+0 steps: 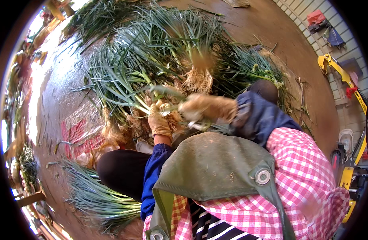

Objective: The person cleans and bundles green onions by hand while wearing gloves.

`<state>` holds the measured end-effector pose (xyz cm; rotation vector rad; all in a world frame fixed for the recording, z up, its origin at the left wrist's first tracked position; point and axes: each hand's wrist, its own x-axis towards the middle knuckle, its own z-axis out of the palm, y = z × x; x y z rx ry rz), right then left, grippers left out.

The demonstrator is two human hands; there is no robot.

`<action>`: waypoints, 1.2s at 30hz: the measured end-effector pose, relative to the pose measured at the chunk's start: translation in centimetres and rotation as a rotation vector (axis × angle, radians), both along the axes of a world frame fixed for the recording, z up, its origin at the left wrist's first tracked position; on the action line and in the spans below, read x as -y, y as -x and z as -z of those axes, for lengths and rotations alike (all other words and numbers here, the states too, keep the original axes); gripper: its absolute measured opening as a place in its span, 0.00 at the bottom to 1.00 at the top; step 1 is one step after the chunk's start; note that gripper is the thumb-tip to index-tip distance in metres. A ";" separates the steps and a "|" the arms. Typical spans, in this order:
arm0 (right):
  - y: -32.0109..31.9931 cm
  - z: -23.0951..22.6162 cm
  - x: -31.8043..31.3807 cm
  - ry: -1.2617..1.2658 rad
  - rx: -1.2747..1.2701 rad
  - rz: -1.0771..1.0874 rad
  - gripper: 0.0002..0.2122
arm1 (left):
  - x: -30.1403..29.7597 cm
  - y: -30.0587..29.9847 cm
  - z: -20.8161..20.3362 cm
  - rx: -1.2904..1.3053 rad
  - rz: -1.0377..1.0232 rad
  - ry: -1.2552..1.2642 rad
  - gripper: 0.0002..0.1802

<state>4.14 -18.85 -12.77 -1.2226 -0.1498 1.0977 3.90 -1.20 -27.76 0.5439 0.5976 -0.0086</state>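
My left hand (159, 121), in a tan glove, is closed round the pale stems of a few green onions (142, 105), whose leaves point up and to the left. Close by on the right, my right hand (202, 107) wears a similar glove and is smeared by motion. Its fingers cannot be made out, and a blurred pale green strip shows beside them. Beyond both hands lies a large heap of green onions (152, 48) with long leaves. A clump of shaggy roots (198, 81) hangs out of that heap, just past my right hand.
A neat bundle of green onions (100, 196) lies at my lower left. Red and clear plastic sheeting (82, 136) covers wet brown floor at left. A dark green apron (216, 164) spans my lap. A yellow metal frame (344, 74) stands by the tiled wall at right.
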 end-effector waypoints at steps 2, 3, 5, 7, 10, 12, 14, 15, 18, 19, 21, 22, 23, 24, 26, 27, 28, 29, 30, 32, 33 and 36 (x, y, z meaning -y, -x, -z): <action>-3.8 -2.7 5.3 0.038 0.293 -0.024 0.13 | -1.6 -0.1 -0.3 0.167 -0.031 -0.127 0.17; -5.9 -3.4 9.9 0.224 0.290 0.012 0.12 | -0.9 -0.1 -2.0 0.169 -0.086 -0.280 0.17; -10.3 -5.0 17.8 0.563 0.235 0.050 0.12 | -1.9 0.4 -3.1 0.152 -0.132 -0.158 0.16; -11.8 -2.9 28.0 1.666 0.903 -0.373 0.13 | -0.3 0.1 -4.8 0.112 -0.129 -0.125 0.16; -12.2 -0.9 23.9 1.868 1.081 -0.441 0.13 | -1.0 1.3 -5.5 0.170 -0.119 -0.205 0.17; -12.7 -0.1 15.8 1.575 1.368 -0.181 0.12 | -1.2 0.9 -4.7 0.156 -0.052 -0.150 0.20; -13.3 2.3 5.5 1.097 1.309 -0.058 0.13 | -2.6 0.8 -2.6 0.145 -0.071 -0.139 0.16; -13.3 4.1 0.5 1.035 1.223 -0.150 0.16 | -3.4 0.8 -1.8 0.145 -0.098 -0.234 0.13; -12.5 8.6 -7.3 1.040 0.952 -0.332 0.24 | -0.5 -0.4 -0.8 0.098 -0.073 -0.381 0.08; -12.0 11.2 -8.5 1.037 0.954 -0.267 0.24 | -0.1 -0.5 -0.1 0.056 -0.047 -0.304 0.08; -13.6 16.1 -8.1 1.098 1.054 -0.278 0.23 | 1.1 -0.7 0.1 0.077 0.007 -0.298 0.08; -14.5 16.8 -8.4 1.133 1.161 -0.365 0.22 | 1.2 -1.0 0.3 0.098 -0.034 -0.307 0.08; -13.7 15.5 -9.8 1.092 1.042 -0.194 0.21 | 0.0 -0.5 0.5 0.088 -0.122 -0.363 0.09; -12.9 14.1 -10.9 1.033 0.926 -0.010 0.20 | -0.9 0.0 0.5 0.040 -0.168 -0.390 0.10; -12.6 10.5 -10.5 0.837 0.865 0.202 0.21 | -1.6 0.7 -1.4 -0.025 -0.242 -0.421 0.11; -12.2 9.2 -10.5 0.631 0.756 0.277 0.22 | -3.0 0.5 2.1 0.039 -0.169 -0.412 0.11; -11.7 8.6 -9.9 0.594 0.732 0.305 0.21 | -2.5 0.3 1.6 0.025 -0.114 -0.339 0.10; -11.1 8.4 -9.6 0.624 0.699 0.199 0.22 | -1.8 0.2 0.8 0.000 -0.059 -0.268 0.10; -10.5 8.5 -9.6 0.648 0.664 0.090 0.22 | -1.2 0.2 -0.1 -0.028 -0.007 -0.199 0.10; -10.9 12.7 -9.3 0.723 0.737 0.092 0.20 | 0.7 0.1 -0.5 0.013 0.068 -0.012 0.10; -11.8 14.6 -8.6 0.622 0.602 0.145 0.18 | 1.5 0.2 -0.2 0.030 0.115 0.013 0.10; -12.1 14.0 -10.2 0.408 0.244 0.190 0.13 | 0.6 0.7 0.6 0.041 0.151 -0.007 0.10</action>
